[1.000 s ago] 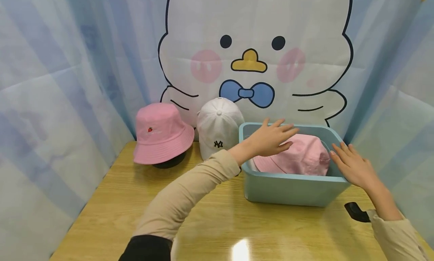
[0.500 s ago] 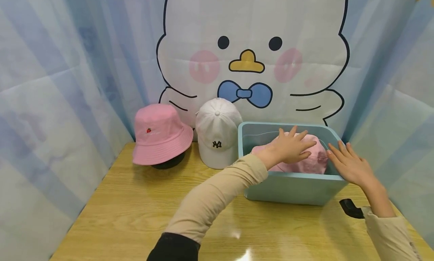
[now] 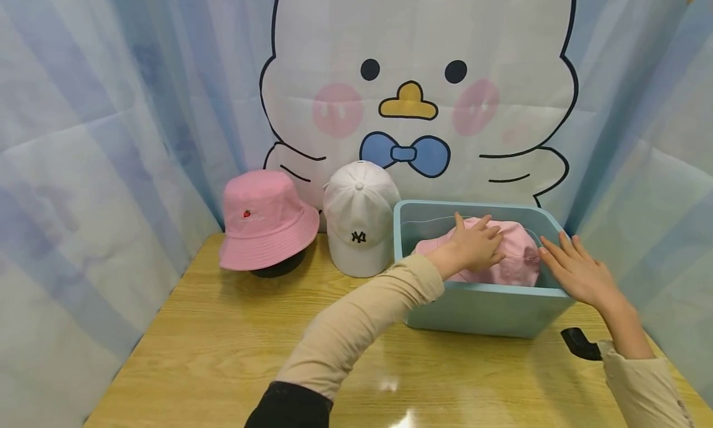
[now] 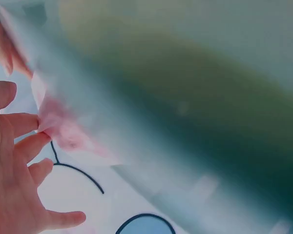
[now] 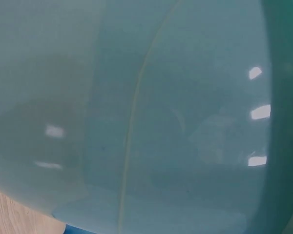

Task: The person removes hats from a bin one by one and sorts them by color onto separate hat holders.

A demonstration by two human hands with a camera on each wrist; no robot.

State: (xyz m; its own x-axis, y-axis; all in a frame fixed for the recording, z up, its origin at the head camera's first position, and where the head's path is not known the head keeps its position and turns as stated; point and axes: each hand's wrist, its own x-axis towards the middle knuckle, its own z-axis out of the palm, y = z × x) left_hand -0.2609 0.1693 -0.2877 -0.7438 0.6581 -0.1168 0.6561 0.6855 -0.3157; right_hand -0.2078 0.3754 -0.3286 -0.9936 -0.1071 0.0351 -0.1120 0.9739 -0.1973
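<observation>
Sitting tilted at the far left of your surface (image 3: 234, 341): one pink bucket hat (image 3: 264, 211), brim over a black object (image 3: 280, 267) of uncertain kind. Risk: with that lean, a knock might unseat it.

White cap (image 3: 359, 218), one: upright, dark emblem to the front, just beside the bucket hat; contact with the bin not determinable. Risk: your left sleeve (image 3: 356, 316) passes near its bill and could catch it on a quick withdrawal.

Blue-green bin (image 3: 479, 310), one: upright, your left forearm crossing its near rim. Visible contents: one crumpled pink hat (image 3: 520, 252), partly below the rim. Anything underneath is hidden.

Left hand (image 3: 475, 247): fingers spread over the crumpled hat, seemingly touching its fabric, not curled round it. Risk: hard pressure there would likely crease the crown or fold the brim.

Right hand (image 3: 576, 270): fingers straight, laid along the bin's right rim, gripping nothing. Risk: leaning your weight on that edge could tip or slide the bin; lifting away might leave it unsteadied.
</observation>
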